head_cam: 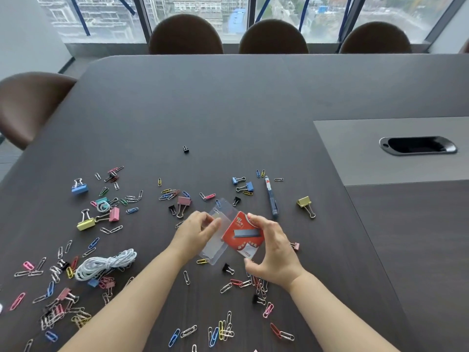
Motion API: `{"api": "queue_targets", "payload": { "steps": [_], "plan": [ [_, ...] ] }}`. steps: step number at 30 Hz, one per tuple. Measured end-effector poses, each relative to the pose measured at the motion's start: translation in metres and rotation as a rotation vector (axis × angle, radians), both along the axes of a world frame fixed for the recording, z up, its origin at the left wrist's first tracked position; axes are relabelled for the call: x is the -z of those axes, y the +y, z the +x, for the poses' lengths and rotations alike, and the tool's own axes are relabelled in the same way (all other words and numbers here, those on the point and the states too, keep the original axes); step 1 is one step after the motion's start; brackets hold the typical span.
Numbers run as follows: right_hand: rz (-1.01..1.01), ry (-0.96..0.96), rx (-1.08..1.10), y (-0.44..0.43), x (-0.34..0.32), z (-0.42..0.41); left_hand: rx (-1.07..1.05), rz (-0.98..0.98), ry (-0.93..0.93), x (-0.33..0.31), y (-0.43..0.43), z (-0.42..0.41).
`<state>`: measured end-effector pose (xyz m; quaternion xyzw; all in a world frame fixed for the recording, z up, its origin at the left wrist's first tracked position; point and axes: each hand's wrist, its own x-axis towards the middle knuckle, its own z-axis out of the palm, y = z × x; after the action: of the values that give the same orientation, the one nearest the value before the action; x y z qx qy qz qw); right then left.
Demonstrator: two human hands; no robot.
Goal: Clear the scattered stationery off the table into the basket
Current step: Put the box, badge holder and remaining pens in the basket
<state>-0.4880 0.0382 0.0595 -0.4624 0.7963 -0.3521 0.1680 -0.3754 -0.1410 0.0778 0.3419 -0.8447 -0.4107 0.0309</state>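
Head view. My left hand [200, 228] pinches a clear plastic sleeve [215, 246] near its upper edge. My right hand [272, 252] grips a red staple box [243, 235], fingers curled over its top and thumb at its lower corner. The box overlaps the sleeve over the dark table [228, 110]. Paper clips [189, 331], binder clips [85, 225], a blue pen [272, 199] and a white cord [106, 264] lie scattered around.

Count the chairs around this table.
4. Across the table: far-left chair, far-middle chair, far-right chair. At its left end: side chair. A brown sliver at the right edge may be a fifth.
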Motion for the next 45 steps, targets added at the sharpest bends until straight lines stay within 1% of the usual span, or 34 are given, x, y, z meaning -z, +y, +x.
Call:
{"api": "queue_targets", "payload": {
  "steps": [3,6,10,12,14,16,18,21,24,26,28,30,33,36,40,45],
  "plan": [
    [0.061,0.038,-0.060,-0.002,-0.004,0.005,0.065,0.157,-0.007,-0.001,0.005,0.006],
    [0.096,0.067,-0.098,-0.002,-0.002,0.011,0.040,0.229,-0.010,0.001,0.008,0.013],
    [0.130,0.071,-0.078,-0.001,0.005,0.019,-0.034,0.241,0.049,0.004,0.010,0.020],
    [0.108,0.067,-0.075,-0.001,0.007,0.020,-0.055,0.207,0.077,0.003,0.011,0.021],
    [0.131,0.072,-0.056,-0.002,0.010,0.017,-0.078,0.167,0.081,0.003,0.010,0.022],
    [0.168,0.111,0.012,-0.001,0.015,0.008,-0.110,0.139,0.081,0.005,0.006,0.023],
    [0.189,0.145,0.129,-0.003,0.020,-0.006,-0.144,0.145,0.115,0.005,0.003,0.023],
    [0.322,0.165,0.241,-0.015,0.021,-0.031,-0.181,0.206,0.189,0.007,0.002,0.018],
    [0.520,0.160,0.237,-0.037,0.020,-0.054,-0.217,0.246,0.214,0.012,-0.001,0.011],
    [0.586,0.196,0.244,-0.046,0.022,-0.063,-0.238,0.244,0.217,0.016,-0.005,0.008],
    [0.594,0.252,0.278,-0.046,0.023,-0.069,-0.244,0.242,0.214,0.017,-0.007,0.005],
    [0.580,0.265,0.318,-0.041,0.022,-0.071,-0.244,0.228,0.212,0.017,-0.007,0.003],
    [0.532,0.199,0.392,-0.031,0.017,-0.070,-0.249,0.211,0.215,0.016,-0.005,0.002],
    [0.557,0.121,0.421,-0.022,0.013,-0.068,-0.285,0.222,0.229,0.015,-0.001,0.002],
    [0.505,0.001,0.429,-0.008,0.008,-0.050,-0.336,0.259,0.253,0.009,0.005,0.015],
    [0.468,0.035,0.352,0.002,-0.010,-0.002,-0.403,0.269,0.330,-0.016,0.013,0.073]
  ]
}}
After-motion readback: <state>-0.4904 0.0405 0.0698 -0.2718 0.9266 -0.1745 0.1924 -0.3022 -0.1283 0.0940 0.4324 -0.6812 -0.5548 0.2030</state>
